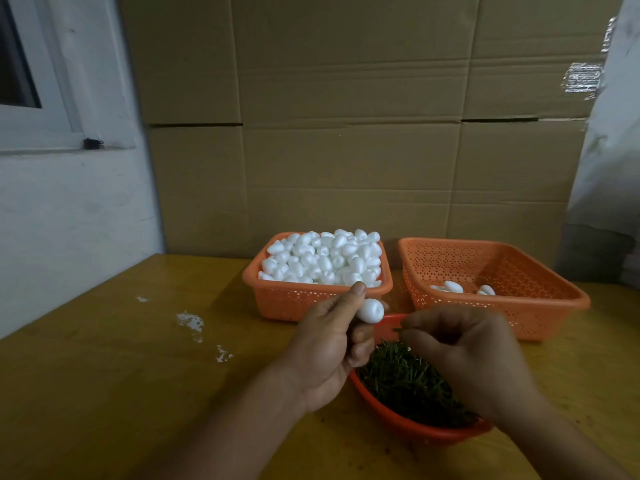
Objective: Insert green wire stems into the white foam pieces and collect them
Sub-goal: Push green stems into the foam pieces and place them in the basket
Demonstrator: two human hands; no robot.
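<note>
Cardboard wall behind; yellow-brown table below, flecked with white crumbs. Positions given relative to the red bowl of green wire stems at near centre.

Beyond the bowl, to its left: orange basket heaped with white foam pieces. Beyond the bowl, to its right: second orange basket, nearly bare, a few finished pieces on its floor, stems too small to make out.

Over the bowl's far-left rim: left hand, fingers curled, thumb up, pinching a single foam piece at the fingertips. Long axis of the piece roughly level, one rounded end turned toward the other hand.

Over the bowl's far-right rim: right hand, fingers bunched, pinching a single stem, only the tip visible, pointing leftward at the foam. Tip and foam near but apart; tip slightly lower than the piece.

Judged step: alignment before insertion. Coming move likely a short closing of the gap along the stem's own line, tip raised to meet the foam's end on its long axis. Right hand nearer the collecting basket, hence the probable carrier afterwards. Risk: off-axis entry, stem breaking out through the side of the foam.
</note>
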